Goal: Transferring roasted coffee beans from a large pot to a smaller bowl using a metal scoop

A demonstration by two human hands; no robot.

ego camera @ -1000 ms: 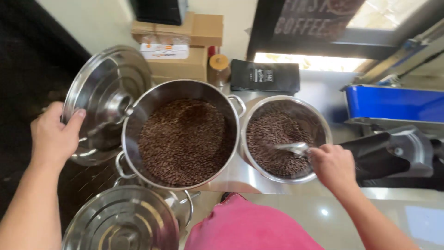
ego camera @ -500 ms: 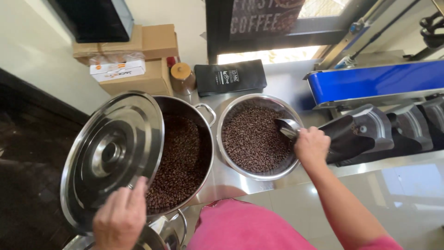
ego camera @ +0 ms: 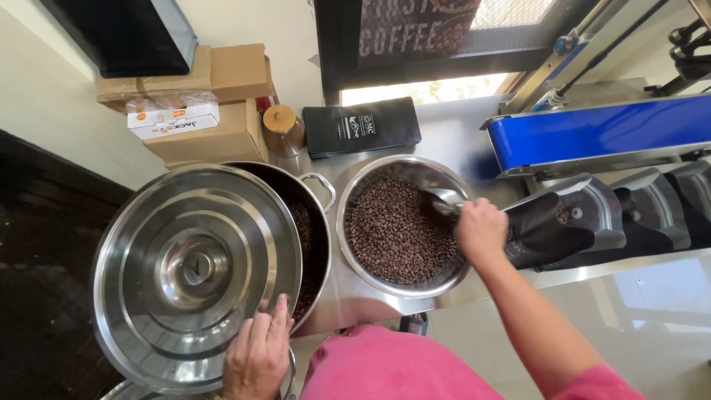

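Left hand [ego camera: 255,355] gripping the rim of a steel pot lid [ego camera: 194,270] at its 5 o'clock edge, lid tilting over the bean-filled stockpot [ego camera: 315,222] (mostly covering it), right hand [ego camera: 481,226] closing around a metal scoop [ego camera: 443,198] at 2 o'clock in the steel bowl [ego camera: 355,255] of coffee beans [ego camera: 396,233], black pouch [ego camera: 361,126] lying at 12 o'clock

Stacked brown cardboard boxes [ego camera: 222,111] at rear left; small white printed carton [ego camera: 172,120] on them; round wooden-lidded jar [ego camera: 283,127] beside; flat black pouch [ego camera: 361,126] lying on steel surface [ego camera: 452,133]; blue conveyor belt [ego camera: 600,133] at right.

Left hand [ego camera: 255,355] and right hand [ego camera: 480,227] gripping
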